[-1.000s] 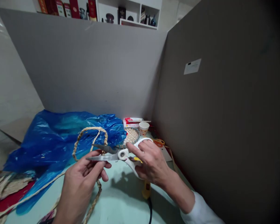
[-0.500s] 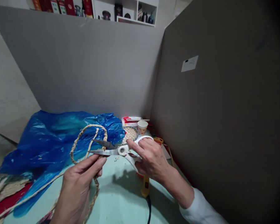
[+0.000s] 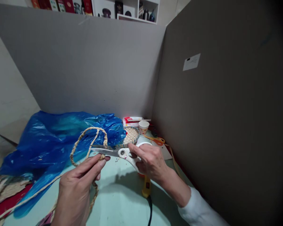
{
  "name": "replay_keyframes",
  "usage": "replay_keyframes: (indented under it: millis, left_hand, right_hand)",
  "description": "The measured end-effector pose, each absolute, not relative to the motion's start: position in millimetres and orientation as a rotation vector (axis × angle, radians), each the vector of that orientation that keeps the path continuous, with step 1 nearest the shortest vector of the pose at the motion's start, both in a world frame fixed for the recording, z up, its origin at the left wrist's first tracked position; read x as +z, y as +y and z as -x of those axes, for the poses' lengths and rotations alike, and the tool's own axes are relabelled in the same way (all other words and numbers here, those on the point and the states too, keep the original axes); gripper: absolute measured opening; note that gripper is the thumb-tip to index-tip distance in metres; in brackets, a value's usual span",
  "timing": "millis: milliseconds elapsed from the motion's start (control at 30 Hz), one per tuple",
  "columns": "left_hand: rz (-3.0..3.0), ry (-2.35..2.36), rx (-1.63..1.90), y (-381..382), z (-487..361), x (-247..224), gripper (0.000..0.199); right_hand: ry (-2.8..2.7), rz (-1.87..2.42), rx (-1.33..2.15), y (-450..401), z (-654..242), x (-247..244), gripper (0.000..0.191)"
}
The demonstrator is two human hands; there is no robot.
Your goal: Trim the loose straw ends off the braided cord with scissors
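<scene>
Between the thumb and fingers of my left hand is a braided straw cord, which rises in a loop above the hand and hangs down below it. My right hand grips white-handled scissors with its fingers in the handles. The blades point left and lie nearly closed across the cord, just above my left fingertips. Whether the cord is cut through cannot be made out.
A crumpled blue plastic bag covers the back left. Behind the scissors stand a small woven basket, a paper cup and a red-white packet. A yellow corded tool lies on the pale green table. Grey partitions rise behind and right.
The scissor blades have come together from a wider gap across the cord. My left hand has barely moved and keeps its hold.
</scene>
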State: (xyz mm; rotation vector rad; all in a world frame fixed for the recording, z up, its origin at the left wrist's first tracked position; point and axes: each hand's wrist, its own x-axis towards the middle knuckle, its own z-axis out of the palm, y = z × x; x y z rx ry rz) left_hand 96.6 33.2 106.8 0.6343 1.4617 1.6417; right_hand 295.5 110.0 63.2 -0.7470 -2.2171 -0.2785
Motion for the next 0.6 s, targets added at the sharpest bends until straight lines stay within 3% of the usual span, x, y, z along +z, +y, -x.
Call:
replay_keyframes:
  millis: [600]
  left_hand:
    - [-0.692, 1.488, 1.658, 46, -85, 97, 0.027]
  right_hand:
    - [-2.237, 0.723, -0.380, 122, -304, 63, 0.064]
